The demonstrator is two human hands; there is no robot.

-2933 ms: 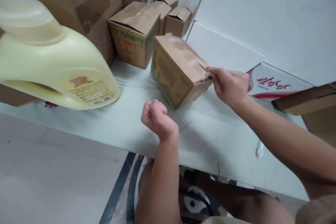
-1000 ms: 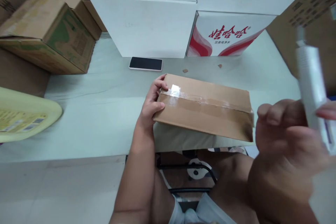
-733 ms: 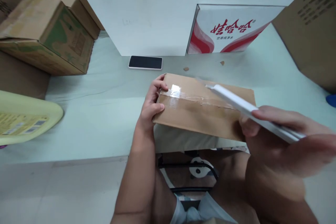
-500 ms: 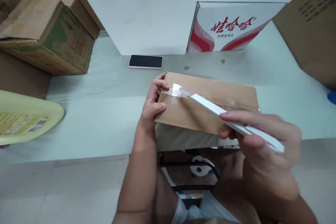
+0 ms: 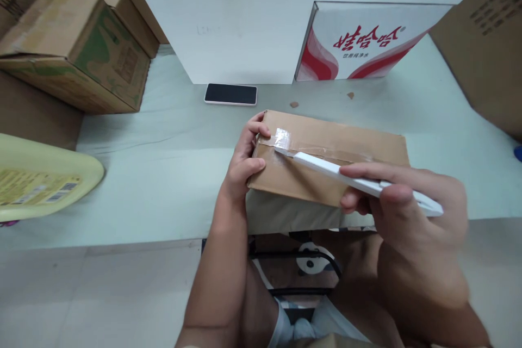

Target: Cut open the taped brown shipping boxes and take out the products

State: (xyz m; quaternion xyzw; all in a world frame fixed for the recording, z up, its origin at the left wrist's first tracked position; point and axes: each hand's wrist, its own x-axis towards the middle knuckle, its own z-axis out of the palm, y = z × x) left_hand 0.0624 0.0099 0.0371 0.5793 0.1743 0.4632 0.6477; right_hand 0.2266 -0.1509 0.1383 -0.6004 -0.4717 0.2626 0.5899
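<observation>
- Head view: the left hand (image 5: 247, 155) is clamped around the left end of a cardboard box (image 5: 326, 133), which is over the table (image 5: 163, 190).
- The right hand (image 5: 420, 201) grips a white knife (image 5: 322, 166), its blade (image 5: 284, 153) by the tape (image 5: 282, 138) near the box's left end; whether they touch, I cannot tell.
- Beyond the box are a phone (image 5: 230, 94) and a red-and-white carton (image 5: 359, 68).
- Left of the box is a yellow jug (image 5: 44, 166).

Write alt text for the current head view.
A person's right hand holds a white utility knife, its blade near the clear tape on a cardboard box gripped by the left hand. A phone lies beyond.
</observation>
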